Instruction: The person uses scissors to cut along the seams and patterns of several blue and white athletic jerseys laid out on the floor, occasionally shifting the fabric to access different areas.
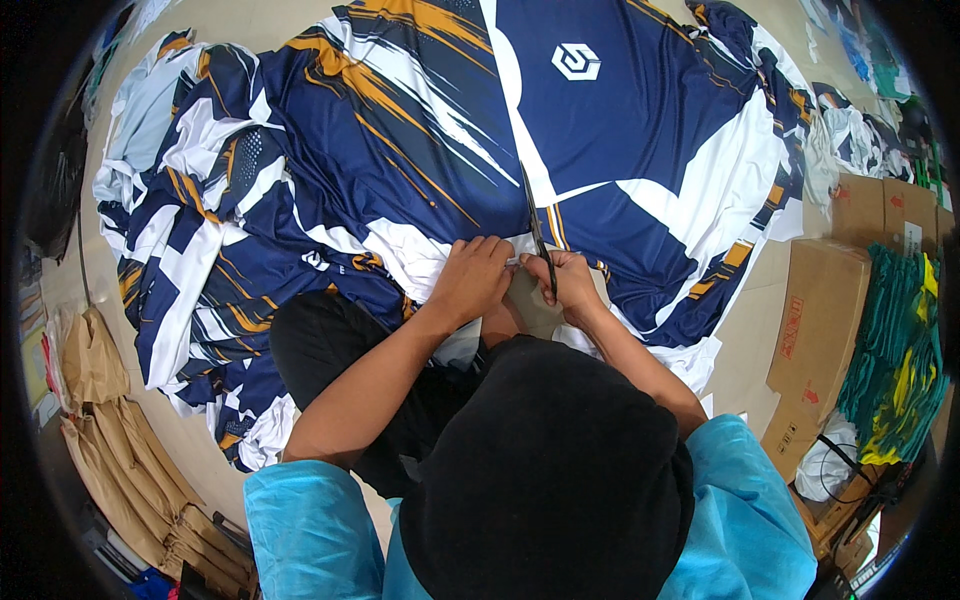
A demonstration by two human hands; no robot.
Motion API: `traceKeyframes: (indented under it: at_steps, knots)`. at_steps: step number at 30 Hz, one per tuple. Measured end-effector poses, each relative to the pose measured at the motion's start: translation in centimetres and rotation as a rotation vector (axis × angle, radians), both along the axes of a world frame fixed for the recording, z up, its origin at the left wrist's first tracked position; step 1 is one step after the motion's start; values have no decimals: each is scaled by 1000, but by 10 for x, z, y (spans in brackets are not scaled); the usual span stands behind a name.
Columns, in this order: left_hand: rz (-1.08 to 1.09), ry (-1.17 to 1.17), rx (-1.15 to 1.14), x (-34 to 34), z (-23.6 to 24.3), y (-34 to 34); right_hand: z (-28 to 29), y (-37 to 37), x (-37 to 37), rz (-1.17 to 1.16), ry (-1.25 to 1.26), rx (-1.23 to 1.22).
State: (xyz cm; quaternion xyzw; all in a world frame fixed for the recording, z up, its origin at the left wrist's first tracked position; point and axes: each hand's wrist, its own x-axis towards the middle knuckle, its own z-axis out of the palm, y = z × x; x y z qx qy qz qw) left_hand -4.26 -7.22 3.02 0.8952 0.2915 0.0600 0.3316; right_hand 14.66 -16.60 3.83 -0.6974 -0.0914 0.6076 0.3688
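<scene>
Long dark scissors (536, 222) are in my right hand (568, 284), fingers wrapped round the handles, blades pointing away from me over the cloth. Just left of the scissors, my left hand (472, 278) is closed on the near edge of the printed fabric (430, 140). This wide sheet is navy with white and orange streaks. A white strip (530, 150) runs between its streaked left part and the plain navy panel (620, 120) with a white emblem on the right. The blades lie along that strip near its lower end. Exactly how the left fingertips hold the edge is too small to tell.
Crumpled printed fabric (200, 230) is heaped on the floor at the left. Cardboard boxes (822, 310) and a green and yellow cloth stack (890, 360) stand at the right. Folded brown paper bags (130, 460) lie at the lower left. My black-clad leg (320, 345) borders the cloth.
</scene>
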Motion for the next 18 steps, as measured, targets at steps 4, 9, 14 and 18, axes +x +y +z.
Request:
traceKeyframes:
  at_steps: [4, 9, 14, 18]
  knots:
    - [2, -10, -3, 0, 0, 0, -3, 1, 0, 6, -7, 9]
    - [-2, -20, 22, 1, -2, 0, -1, 2, -1, -6, 12, 2]
    - [1, -23, 28, 1, -3, -1, -1, 7, 1, 2, -12, 12]
    - [-1, -19, 44, 0, -3, -1, -5, 9, 2, -5, 11, 27]
